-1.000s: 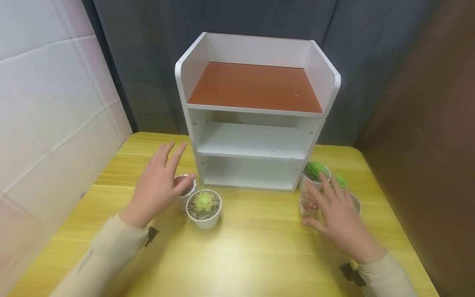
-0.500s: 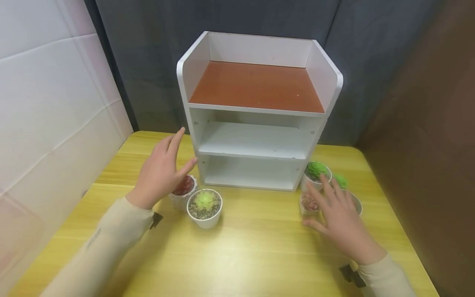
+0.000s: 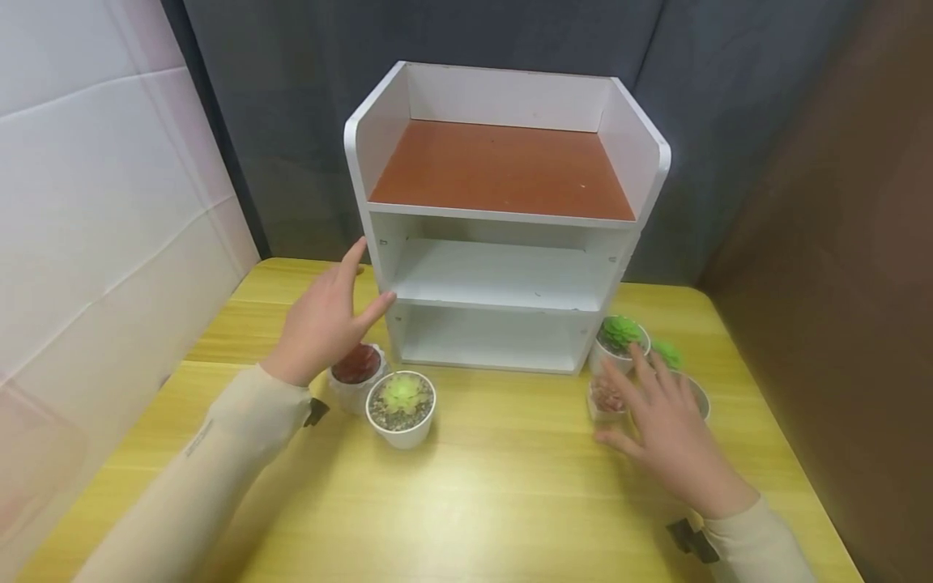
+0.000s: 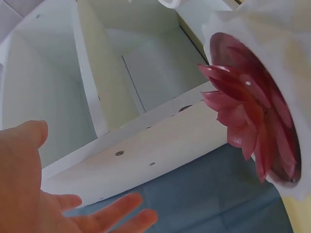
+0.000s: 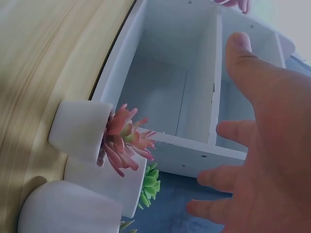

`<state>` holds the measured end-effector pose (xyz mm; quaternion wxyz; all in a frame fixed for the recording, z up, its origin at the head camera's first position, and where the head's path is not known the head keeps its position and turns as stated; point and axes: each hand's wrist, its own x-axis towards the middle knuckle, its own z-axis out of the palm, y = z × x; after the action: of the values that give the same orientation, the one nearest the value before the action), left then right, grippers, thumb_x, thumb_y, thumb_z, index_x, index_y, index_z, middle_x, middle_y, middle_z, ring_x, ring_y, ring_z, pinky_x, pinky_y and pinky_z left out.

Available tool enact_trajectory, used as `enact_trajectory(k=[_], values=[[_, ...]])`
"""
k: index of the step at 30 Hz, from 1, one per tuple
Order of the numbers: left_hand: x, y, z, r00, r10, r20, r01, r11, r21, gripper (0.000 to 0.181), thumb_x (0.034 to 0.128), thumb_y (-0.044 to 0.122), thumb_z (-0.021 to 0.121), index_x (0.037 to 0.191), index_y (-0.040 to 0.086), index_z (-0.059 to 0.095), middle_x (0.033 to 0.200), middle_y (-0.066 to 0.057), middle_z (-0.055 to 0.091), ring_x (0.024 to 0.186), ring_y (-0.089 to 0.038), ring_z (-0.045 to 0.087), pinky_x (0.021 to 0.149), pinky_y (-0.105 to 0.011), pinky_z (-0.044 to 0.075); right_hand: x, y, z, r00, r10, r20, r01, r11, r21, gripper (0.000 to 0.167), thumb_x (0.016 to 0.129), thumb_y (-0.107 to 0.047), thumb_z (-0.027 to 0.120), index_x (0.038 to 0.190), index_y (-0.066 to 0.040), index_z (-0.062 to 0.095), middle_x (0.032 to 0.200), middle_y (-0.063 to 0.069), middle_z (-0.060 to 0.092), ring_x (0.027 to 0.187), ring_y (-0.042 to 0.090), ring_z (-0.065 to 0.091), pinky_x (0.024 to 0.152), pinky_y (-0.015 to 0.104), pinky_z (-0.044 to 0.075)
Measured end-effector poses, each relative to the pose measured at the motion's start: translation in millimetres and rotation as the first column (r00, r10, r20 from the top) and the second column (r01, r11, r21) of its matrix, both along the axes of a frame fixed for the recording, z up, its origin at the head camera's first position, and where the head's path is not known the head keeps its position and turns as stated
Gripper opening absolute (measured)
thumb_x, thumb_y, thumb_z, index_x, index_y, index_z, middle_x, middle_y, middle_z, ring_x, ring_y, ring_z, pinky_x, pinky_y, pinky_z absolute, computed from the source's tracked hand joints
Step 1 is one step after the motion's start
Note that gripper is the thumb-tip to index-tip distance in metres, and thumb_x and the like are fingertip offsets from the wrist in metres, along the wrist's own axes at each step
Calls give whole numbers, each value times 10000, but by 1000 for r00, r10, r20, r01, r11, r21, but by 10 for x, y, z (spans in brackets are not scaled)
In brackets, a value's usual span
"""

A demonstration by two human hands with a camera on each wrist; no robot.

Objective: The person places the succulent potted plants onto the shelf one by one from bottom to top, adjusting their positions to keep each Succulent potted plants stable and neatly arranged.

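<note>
My left hand [image 3: 321,324] is raised beside the left wall of the white shelf unit [image 3: 503,217], fingers spread and holding nothing. Below it stands a white pot with a red succulent [image 3: 357,364], whose petals [image 4: 252,107] fill the right of the left wrist view. A white pot with a pale green succulent [image 3: 402,394] is just right of that. Over the pots at the right, my right hand [image 3: 670,437] hovers with spread fingers, gripping nothing. Near it are a pink succulent [image 3: 607,394], also seen in the right wrist view [image 5: 127,138], and a green succulent [image 3: 621,332].
Another green succulent [image 3: 666,355] and a white pot rim [image 3: 701,398] are partly hidden behind my right hand. The yellow wooden table [image 3: 466,486] carries everything. A white panel [image 3: 109,202] borders the left, a brown surface [image 3: 824,243] the right, and a dark curtain [image 3: 291,121] the back.
My left hand has moved up and to the right, toward the shelf unit's left wall, uncovering more of the red succulent's pot. My right hand has stayed nearly still.
</note>
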<state>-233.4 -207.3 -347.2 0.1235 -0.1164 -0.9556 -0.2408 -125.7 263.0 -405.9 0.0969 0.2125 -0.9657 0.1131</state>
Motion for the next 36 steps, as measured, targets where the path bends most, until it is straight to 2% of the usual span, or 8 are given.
enact_trajectory(k=[5, 9, 17, 25, 36], values=[[-86, 8, -15, 1000, -13, 6, 12, 1000, 13, 969, 1059, 653, 556, 1763, 201, 67, 1480, -254, 592, 1322, -500, 567, 997, -702, 484, 3, 3, -9, 1000, -5, 5, 5, 1000, 7, 1026, 906, -567, 816, 1713, -156, 335, 1744, 314, 142, 1524, 649, 179, 1135, 863, 126], [-134, 22, -12, 999, -18, 36, 18, 1000, 13, 966, 1059, 661, 548, 1756, 186, 78, 1445, -232, 623, 1238, -474, 626, 922, -670, 522, 12, -4, -2, 1000, -8, 7, 8, 1000, 13, 1009, 909, -556, 821, 1703, -143, 354, 1735, 327, 161, 1520, 651, 188, 1127, 867, 142], [-203, 44, 8, 998, -25, 58, 22, 999, 43, 891, 1065, 640, 553, 1737, 232, 133, 1373, -209, 673, 1228, -452, 650, 900, -662, 535, 30, -16, 3, 1000, -9, 5, 9, 1000, 13, 987, 905, -511, 846, 1690, -140, 377, 1728, 334, 176, 1524, 645, 194, 1123, 870, 155], [-254, 51, 13, 998, -23, 57, 20, 999, 43, 879, 1057, 688, 516, 1675, 126, 240, 1241, -192, 709, 1113, -393, 691, 837, -601, 556, 35, -20, -11, 1000, -9, 11, 9, 1000, 15, 1006, 907, -504, 848, 1703, -142, 351, 1730, 335, 164, 1523, 648, 189, 1113, 876, 163], [-269, 57, 17, 998, -19, 52, 17, 999, 50, 707, 1094, 607, 509, 1547, 83, 365, 1159, -206, 735, 1028, -390, 716, 798, -597, 544, 41, -11, -64, 1000, -3, 16, 3, 1000, 11, 1037, 901, -526, 839, 1720, -166, 317, 1733, 338, 143, 1503, 670, 208, 1105, 887, 141]])
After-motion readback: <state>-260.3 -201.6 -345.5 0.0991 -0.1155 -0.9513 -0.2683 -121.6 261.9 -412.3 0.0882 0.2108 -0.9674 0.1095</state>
